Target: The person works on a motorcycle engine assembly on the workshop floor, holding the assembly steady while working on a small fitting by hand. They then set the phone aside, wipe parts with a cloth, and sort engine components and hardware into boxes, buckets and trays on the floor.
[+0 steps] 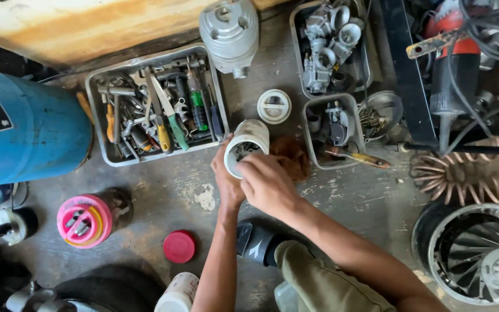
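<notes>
While the person crouched over the concrete floor [163,196], the left hand [226,182] cupped the side of a white plastic jar [248,144], tilted so its mouth faced the camera, and the right hand [268,184] reached its curled fingers to the jar's rim; whether those fingers had pinched anything inside could not be told. Judging by the jar's white lid [274,106] lying off just beyond it, the opening was done and the picking through the small metal parts in the jar looked barely begun. Nearer the person lay a red cap [179,247] and a pink tub [84,220] with small bits in it. Farther out, a metal tray [156,104] held screwdrivers, pliers and sockets in a heap. To the right, a small tray [333,130] carried a carburettor part, and a larger tray [331,46] behind it was packed with carburettors. A grey engine cylinder [230,34] lay at the far edge.
</notes>
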